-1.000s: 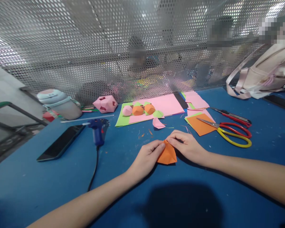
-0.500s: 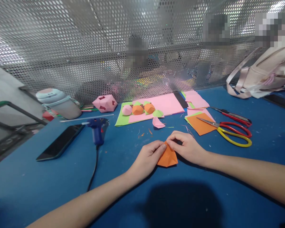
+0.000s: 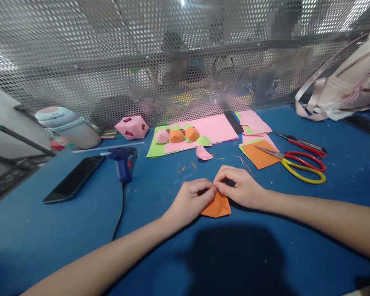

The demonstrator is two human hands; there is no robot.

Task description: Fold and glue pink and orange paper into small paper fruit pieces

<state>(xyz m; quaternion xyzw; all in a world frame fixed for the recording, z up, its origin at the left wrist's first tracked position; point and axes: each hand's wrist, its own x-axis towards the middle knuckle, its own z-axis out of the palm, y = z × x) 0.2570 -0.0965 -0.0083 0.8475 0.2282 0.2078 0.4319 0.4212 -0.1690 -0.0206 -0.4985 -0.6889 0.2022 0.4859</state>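
A folded piece of orange paper (image 3: 217, 206) lies on the blue table, its narrow top pinched between both my hands. My left hand (image 3: 193, 201) grips it from the left with thumb and fingertips. From the right, my right hand (image 3: 240, 188) pinches the same tip, so the fingertips of both hands meet and hide the top fold. Beyond the hands sits a small folded pink paper piece (image 3: 204, 153). Behind it, small domed paper shapes in pink, orange (image 3: 176, 136) and green rest on pink and green sheets (image 3: 217, 128).
Scissors (image 3: 305, 164) with red and yellow handles overlap orange paper squares (image 3: 259, 155); a box cutter (image 3: 300, 144) lies behind. At left are a blue glue gun (image 3: 122, 164), a phone (image 3: 75, 179), a bottle (image 3: 69, 127) and a pink paper polyhedron (image 3: 132, 127). A backpack (image 3: 342, 88) stands at right, against a perforated screen.
My fingertips have drawn closer together at the orange paper's tip, covering more of it. The view has shifted slightly; the other table items look unmoved.
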